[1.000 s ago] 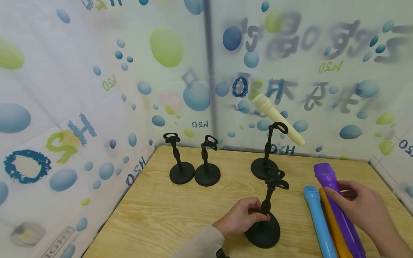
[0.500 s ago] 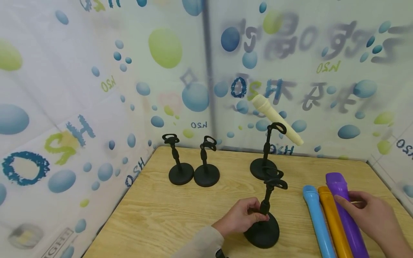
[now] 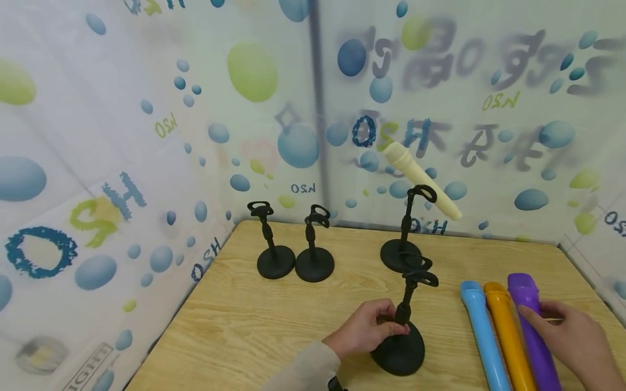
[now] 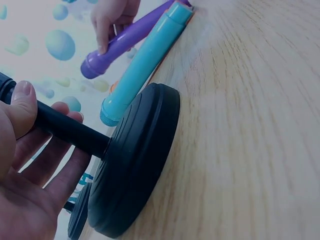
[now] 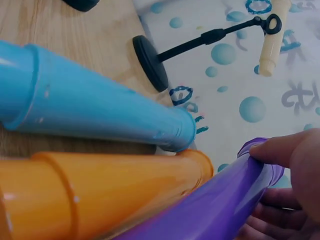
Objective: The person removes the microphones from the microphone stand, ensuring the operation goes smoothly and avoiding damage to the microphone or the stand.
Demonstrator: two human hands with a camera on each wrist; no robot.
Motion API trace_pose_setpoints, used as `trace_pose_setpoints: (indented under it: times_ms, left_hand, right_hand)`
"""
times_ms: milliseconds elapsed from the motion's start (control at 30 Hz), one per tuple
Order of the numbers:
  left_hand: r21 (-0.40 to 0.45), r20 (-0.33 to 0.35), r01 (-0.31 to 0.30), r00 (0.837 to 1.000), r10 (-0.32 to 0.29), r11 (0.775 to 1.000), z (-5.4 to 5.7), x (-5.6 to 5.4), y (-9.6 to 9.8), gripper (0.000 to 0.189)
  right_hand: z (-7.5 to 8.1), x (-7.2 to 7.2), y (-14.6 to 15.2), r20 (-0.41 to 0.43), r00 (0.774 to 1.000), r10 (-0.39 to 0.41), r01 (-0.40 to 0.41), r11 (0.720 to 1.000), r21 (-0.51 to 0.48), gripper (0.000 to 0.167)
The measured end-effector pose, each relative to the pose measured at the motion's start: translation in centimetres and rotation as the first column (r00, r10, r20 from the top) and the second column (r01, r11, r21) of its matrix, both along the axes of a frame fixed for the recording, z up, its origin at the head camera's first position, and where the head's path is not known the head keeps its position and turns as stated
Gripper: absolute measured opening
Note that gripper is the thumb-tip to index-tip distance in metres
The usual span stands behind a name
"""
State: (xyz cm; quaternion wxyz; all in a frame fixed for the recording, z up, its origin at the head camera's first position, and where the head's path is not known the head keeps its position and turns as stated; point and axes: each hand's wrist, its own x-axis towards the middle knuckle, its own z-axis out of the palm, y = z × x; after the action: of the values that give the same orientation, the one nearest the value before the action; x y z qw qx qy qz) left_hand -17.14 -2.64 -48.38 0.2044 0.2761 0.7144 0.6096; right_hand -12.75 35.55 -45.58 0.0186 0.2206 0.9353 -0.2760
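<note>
My left hand [image 3: 367,328] grips the short pole of a black microphone stand [image 3: 401,353], whose round base is near the table's front. In the left wrist view, thumb and fingers [image 4: 67,172] wrap the pole just above the base. A purple toy microphone [image 3: 535,331] is pinched between thumb and fingers of my right hand [image 3: 574,336] at the right. It lies alongside an orange microphone [image 3: 508,331] and a light blue microphone [image 3: 484,331]. In the left wrist view, the purple microphone's [image 4: 120,45] head end looks raised off the table.
Behind the held stand, another black stand [image 3: 401,255] carries a cream microphone [image 3: 423,179] tilted in its clip. Two more stands, one left [image 3: 275,263] and one beside it [image 3: 314,265], have bare clips. A patterned curtain [image 3: 274,136] borders the wooden table [image 3: 235,331].
The purple microphone has moved right and nearer me with my right hand, uncovering the orange one's head end. My left hand and its stand hold still.
</note>
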Motion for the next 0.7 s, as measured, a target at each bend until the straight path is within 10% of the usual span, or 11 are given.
trace_pose_setpoints:
  times_ms: [700]
  left_hand:
    - [0.013,0.036,0.0,0.999,-0.001,1.0,0.1,0.1,0.0,0.009]
  right_hand:
    - [-2.7,-0.5,1.1,0.128,0.989,-0.079,0.081,0.997,-0.01,0.089]
